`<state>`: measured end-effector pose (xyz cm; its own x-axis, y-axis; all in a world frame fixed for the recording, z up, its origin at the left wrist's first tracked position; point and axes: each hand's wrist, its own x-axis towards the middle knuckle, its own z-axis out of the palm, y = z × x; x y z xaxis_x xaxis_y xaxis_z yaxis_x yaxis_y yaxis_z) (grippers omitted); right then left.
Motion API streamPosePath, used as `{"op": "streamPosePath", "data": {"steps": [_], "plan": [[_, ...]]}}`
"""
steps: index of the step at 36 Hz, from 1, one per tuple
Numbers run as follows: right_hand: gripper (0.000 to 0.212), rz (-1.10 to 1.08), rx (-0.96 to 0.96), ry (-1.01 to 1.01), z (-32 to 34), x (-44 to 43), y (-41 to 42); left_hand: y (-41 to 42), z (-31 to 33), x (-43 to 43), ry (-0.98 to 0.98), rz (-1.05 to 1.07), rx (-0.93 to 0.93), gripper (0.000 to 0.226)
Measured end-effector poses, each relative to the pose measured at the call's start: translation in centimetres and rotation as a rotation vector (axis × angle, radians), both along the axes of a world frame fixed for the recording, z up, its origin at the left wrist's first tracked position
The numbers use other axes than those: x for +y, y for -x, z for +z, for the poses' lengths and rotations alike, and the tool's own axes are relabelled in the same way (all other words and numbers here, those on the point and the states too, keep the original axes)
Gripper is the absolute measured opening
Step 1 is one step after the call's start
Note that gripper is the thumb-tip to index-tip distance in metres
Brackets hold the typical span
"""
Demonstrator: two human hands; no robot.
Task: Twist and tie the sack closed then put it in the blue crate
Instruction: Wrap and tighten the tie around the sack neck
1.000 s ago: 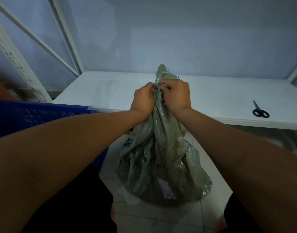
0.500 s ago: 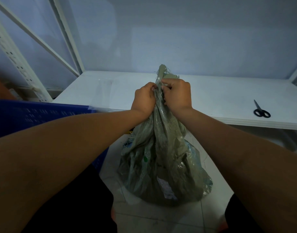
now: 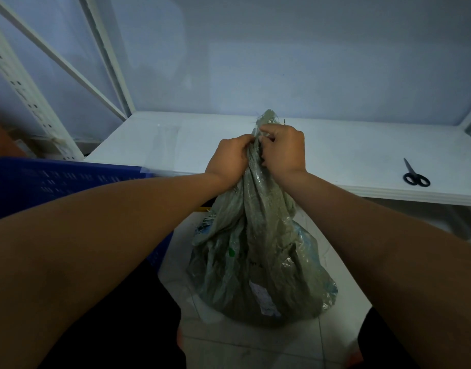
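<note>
A grey-green woven sack (image 3: 255, 265) stands full on the tiled floor between my knees, its neck gathered upward. My left hand (image 3: 229, 158) grips the bunched neck from the left. Pressed against it, my right hand (image 3: 283, 149) grips the neck from the right. A frayed tuft of the sack's mouth sticks out above my fingers. The blue crate (image 3: 69, 182) stands at the left, partly hidden behind my left forearm.
A low white shelf board (image 3: 349, 153) runs across behind the sack, with black scissors (image 3: 415, 177) lying near its right front edge. White metal rack uprights (image 3: 24, 97) rise at the left. The floor is pale tile (image 3: 250, 344).
Both hands keep their grip on the neck and shift only slightly; the fingers of my right hand work at the top of the bunched cloth. The sack stays in place.
</note>
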<state>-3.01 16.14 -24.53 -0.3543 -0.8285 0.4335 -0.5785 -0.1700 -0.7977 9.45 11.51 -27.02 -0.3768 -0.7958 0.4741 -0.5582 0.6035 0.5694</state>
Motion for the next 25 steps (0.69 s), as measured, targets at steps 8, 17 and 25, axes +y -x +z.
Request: {"op": "streamPosePath", "data": {"steps": [8, 17, 25], "plan": [[0.02, 0.002, 0.001, -0.068, -0.3, -0.3, 0.1, -0.6, 0.3, -0.3, 0.016, -0.028, -0.158, 0.032], [0.029, 0.022, 0.019, -0.13, -0.8, -0.5, 0.4, -1.5, 1.9, -0.4, 0.185, -0.136, -0.659, 0.032], [0.017, 0.061, -0.115, -0.173, 0.1, -0.3, 0.2, -1.6, 1.0, -0.9, -0.027, -0.143, -0.309, 0.037]]}}
